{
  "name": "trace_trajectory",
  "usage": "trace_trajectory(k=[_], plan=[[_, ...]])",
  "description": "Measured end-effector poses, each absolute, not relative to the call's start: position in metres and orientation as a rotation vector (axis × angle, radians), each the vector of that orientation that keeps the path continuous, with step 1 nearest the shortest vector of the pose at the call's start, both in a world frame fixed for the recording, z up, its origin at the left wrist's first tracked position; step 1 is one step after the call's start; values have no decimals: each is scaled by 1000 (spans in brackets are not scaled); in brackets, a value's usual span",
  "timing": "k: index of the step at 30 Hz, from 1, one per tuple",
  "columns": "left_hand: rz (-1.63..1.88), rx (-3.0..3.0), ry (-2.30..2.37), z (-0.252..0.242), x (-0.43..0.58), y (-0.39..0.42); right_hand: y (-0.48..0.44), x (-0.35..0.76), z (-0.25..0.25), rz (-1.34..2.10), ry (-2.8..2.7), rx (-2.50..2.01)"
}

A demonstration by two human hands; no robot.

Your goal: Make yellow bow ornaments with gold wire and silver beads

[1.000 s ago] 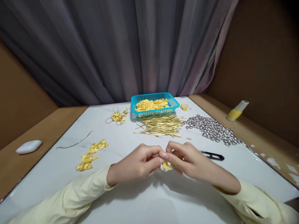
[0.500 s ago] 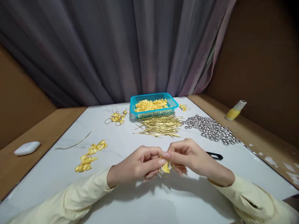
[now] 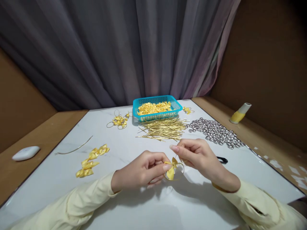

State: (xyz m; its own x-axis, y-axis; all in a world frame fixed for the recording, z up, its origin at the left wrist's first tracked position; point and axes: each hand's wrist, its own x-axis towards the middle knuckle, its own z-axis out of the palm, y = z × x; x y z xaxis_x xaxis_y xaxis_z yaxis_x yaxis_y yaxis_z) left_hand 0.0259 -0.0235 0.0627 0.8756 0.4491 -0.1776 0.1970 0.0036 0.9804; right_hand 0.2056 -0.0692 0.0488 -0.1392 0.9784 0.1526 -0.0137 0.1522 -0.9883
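White tabletop (image 3: 155, 210) lies open below my hands, its dark edges slanting toward both lower corners. Just below frame centre, my left hand (image 3: 146, 167) pinches a glossy yellow bow (image 3: 170, 174) with a round gold wire loop (image 3: 183, 169). My right hand (image 3: 199, 156), fingers curled, partly hides a black tool (image 3: 223, 160); whether it grips wire, I cannot tell.
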Motion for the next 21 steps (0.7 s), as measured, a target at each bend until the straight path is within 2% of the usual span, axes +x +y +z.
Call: trace_trajectory(k=[7, 17, 21], plan=[[164, 1602, 530, 58, 25, -25, -66, 209, 56, 1029, -1486, -1123], [168, 1669, 542, 56, 28, -26, -72, 218, 64, 511, -1650, -1195], [165, 1652, 532, 50, 29, -26, -73, 220, 67, 442, -1598, -1181]])
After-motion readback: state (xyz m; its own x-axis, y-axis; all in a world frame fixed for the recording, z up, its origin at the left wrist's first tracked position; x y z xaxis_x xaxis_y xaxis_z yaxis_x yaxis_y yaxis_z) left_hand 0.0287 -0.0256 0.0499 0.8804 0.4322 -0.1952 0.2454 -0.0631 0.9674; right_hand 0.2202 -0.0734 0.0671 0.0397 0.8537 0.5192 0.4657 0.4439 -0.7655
